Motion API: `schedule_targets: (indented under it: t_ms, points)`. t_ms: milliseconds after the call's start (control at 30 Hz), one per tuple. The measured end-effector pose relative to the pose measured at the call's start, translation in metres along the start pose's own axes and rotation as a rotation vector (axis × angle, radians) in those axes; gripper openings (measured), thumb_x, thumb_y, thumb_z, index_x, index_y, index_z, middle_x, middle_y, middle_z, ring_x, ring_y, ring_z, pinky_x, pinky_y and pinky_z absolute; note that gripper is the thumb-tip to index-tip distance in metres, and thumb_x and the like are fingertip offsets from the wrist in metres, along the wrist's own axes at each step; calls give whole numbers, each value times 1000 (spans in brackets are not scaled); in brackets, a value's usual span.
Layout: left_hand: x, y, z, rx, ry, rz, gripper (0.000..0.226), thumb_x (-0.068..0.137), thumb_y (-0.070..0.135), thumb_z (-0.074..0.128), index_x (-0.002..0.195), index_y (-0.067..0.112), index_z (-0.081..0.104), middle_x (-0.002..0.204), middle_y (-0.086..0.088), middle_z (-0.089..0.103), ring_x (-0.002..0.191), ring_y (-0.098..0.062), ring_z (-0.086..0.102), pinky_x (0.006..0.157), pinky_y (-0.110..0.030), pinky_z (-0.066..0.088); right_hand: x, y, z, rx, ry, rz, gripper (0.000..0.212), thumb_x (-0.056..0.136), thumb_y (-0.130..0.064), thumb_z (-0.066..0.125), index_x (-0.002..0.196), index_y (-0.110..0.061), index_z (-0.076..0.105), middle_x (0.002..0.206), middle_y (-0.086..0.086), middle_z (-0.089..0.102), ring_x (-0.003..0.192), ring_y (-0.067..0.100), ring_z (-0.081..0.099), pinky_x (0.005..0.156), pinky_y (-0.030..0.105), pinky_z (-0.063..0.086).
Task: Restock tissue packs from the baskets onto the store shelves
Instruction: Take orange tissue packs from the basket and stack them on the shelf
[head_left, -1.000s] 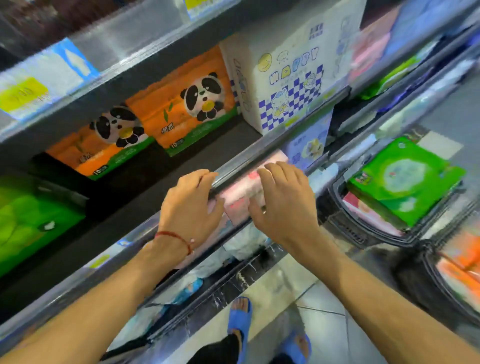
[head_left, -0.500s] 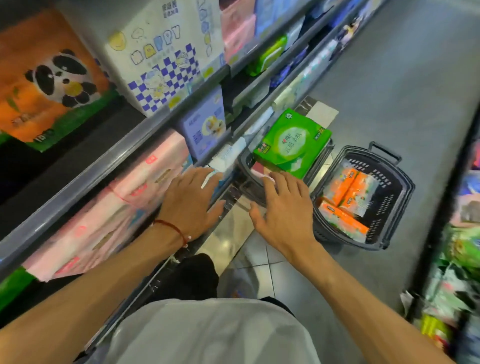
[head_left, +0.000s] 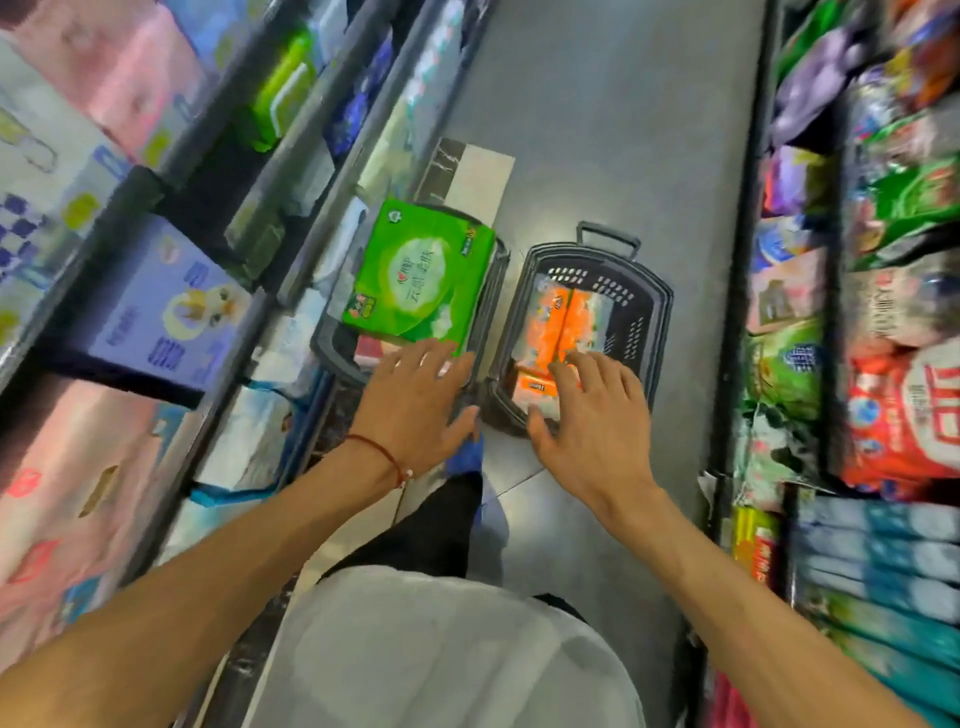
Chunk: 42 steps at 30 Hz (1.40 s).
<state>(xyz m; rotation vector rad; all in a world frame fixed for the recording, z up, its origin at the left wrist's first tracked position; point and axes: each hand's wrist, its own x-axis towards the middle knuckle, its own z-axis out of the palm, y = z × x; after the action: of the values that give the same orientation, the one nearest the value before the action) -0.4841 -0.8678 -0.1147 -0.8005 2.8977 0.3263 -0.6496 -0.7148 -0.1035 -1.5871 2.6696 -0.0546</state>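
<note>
Green tissue pack (head_left: 421, 280) lies on top of the left basket (head_left: 326, 345), beside the shelves (head_left: 332, 208). Orange packs (head_left: 550, 322) sit in the right basket (head_left: 644, 322). Your left hand (head_left: 415, 400), fingers spread and holding nothing, is at the green pack's near edge. Your right hand (head_left: 592, 415), also spread and empty, is over the orange packs; can't tell if it touches. Hands apart, one per basket.

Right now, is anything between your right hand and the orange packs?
Nothing visible. The right hand is over the open basket, and the orange packs lie uncovered beneath it.
</note>
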Motion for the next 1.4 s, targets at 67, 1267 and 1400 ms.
schedule_targets:
  t_ms: [67,1267,1400]
  points:
    - [44,9,-1,3,-37,28,67,89,56,39,139,16,59,139,-11,60,128,-34,55,99,-46,49,22,27,1,-19,-64,29,51,91,-46,56,125,-11,69,130,12,67,127,36,58,110,48,39]
    - [293,147,168,-212,-249,-434,69,89,57,39,143,15,50,137,-10,55,124,-34,52,87,-49,48,250,322,152,-145,-480,-268,46,97,-49,56,124,-14,68,125,7,68,123,30,56,105,43,42]
    - [286,144,177,-256,-196,-516,63,89,55,45,139,16,53,137,-7,57,124,-32,52,90,-49,48,262,310,164,-143,-462,-374,45,98,-49,55,124,-15,68,126,5,68,126,28,56,108,41,40]
